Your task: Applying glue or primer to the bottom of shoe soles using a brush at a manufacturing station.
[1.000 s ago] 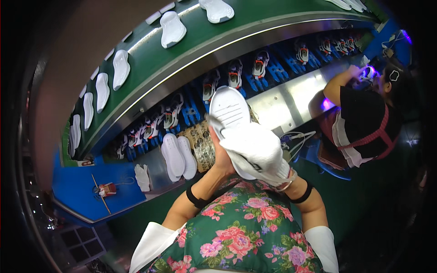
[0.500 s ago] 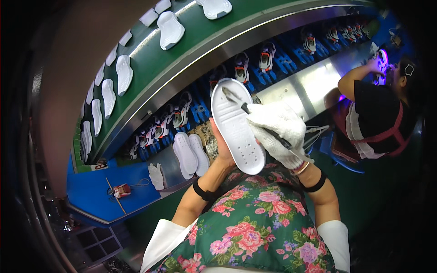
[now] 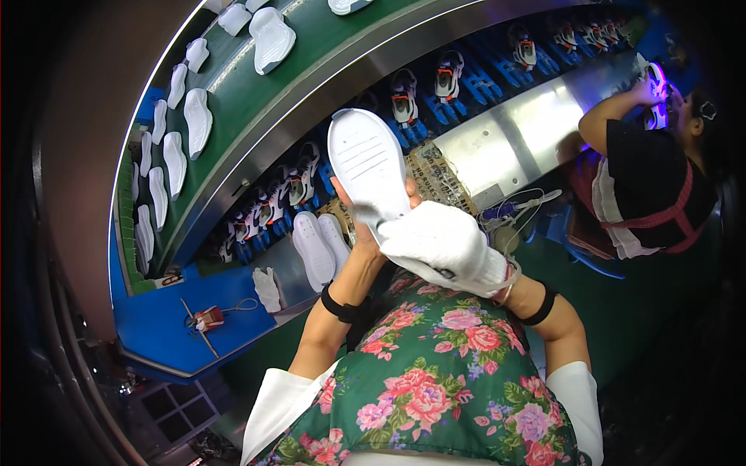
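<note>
A white shoe sole stands tilted in front of me, its long part pointing away. My bare left hand is closed round its near end, with fingertips showing past the right edge. In my right hand, which wears a white knit glove, is a brush with a dark handle. Its blurred tip is at the sole's near left part, and the glove hides most of the handle. Just left of my left wrist, two more white soles lean side by side. A loose white glove lies beyond them.
A green conveyor carrying several white soles curves along the far left. Shoe uppers sit on blue racks below it. A co-worker works at the right beside a metal plate. At left, a blue table holds a reddish bundle.
The sole has moved left and slightly away, and its lines show more plainly. My right hand has brought the brush from the sole's far end down to its near part.
</note>
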The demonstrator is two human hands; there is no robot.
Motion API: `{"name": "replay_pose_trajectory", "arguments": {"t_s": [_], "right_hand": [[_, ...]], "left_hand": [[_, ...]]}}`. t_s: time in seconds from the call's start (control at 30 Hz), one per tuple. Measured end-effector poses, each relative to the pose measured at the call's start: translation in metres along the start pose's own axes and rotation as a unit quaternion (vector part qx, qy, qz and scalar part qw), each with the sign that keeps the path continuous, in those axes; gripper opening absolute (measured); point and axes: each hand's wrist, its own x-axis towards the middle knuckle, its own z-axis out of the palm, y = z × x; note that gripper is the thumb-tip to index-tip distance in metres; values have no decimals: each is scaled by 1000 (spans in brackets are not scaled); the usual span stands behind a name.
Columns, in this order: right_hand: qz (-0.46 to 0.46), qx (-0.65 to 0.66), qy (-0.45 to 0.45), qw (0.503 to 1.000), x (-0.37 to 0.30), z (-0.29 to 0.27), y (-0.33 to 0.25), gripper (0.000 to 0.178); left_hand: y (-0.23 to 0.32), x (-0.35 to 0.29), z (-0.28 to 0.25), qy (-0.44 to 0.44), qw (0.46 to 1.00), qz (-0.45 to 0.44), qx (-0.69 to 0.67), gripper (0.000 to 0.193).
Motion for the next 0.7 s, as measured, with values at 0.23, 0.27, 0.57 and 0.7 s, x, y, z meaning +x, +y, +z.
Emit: {"name": "replay_pose_trajectory", "arguments": {"t_s": [0.23,0.27,0.57,0.7], "right_hand": [[-1,-70,3,998,-2,-6,-1,26],[-11,-54,-6,998,-12,2,0,28],[-20,-45,-28,998,-18,0,-1,27],[50,214,-79,972,-19,-6,1,29]], "left_hand": [[11,7,-4,-46,997,6,54,114],[10,9,-4,24,999,27,38,112],[22,15,2,67,989,74,105,103],[24,12,5,84,990,87,70,98]]}}
